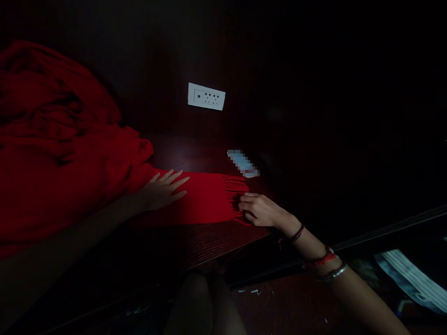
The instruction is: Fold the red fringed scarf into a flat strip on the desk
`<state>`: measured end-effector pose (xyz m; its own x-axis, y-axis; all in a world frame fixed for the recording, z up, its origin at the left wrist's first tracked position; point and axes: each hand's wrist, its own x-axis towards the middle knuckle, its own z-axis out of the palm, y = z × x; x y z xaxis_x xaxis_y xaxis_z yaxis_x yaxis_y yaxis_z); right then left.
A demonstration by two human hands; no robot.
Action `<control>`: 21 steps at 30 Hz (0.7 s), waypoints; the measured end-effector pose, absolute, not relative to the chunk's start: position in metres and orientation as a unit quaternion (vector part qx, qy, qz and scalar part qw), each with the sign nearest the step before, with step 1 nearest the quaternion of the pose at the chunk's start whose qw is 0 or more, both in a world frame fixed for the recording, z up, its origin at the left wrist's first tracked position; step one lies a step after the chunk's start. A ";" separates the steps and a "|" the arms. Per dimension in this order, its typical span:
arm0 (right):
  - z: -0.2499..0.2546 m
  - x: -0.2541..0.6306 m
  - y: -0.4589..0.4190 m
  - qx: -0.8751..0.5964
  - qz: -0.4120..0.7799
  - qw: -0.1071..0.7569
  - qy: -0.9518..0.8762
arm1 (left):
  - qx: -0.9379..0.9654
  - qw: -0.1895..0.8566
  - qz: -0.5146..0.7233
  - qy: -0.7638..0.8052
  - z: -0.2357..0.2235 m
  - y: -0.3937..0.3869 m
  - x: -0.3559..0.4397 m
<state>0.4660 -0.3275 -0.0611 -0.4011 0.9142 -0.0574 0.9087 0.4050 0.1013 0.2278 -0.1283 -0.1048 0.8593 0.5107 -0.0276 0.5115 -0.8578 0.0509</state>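
A red scarf [206,197] with a fringed end lies flat on a dark wooden surface [209,242]. My left hand [162,190] rests on the scarf with its fingers spread, a ring on one finger. At the fringe [237,184], my right hand [257,209] has its fingers curled together on the strands; the fingertips partly hide what they pinch. To the left, the red cloth is heaped in a large crumpled pile [63,135], and the flat part runs out from it.
Behind the fringe lies a phone [243,164], its screen blurred. A white wall socket [206,97] is on the dark back panel. Below the surface's front edge are my knees [206,302] and small white scraps [254,291] on the floor. Pale striped cloth [412,277] is at lower right.
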 end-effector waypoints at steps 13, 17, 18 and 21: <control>-0.049 0.435 -0.326 0.523 0.004 0.017 0.852 | 0.972 0.021 0.048 0.229 -0.112 -0.120 0.225; -0.057 0.456 -0.335 0.546 0.009 0.072 0.835 | 0.974 0.016 0.028 0.223 -0.112 -0.119 0.224; -0.057 0.465 -0.339 0.558 0.011 0.083 0.825 | 0.974 0.010 0.024 0.223 -0.112 -0.119 0.224; -0.052 0.489 -0.353 0.598 0.022 0.125 0.791 | 0.972 -0.001 0.021 0.233 -0.113 -0.119 0.225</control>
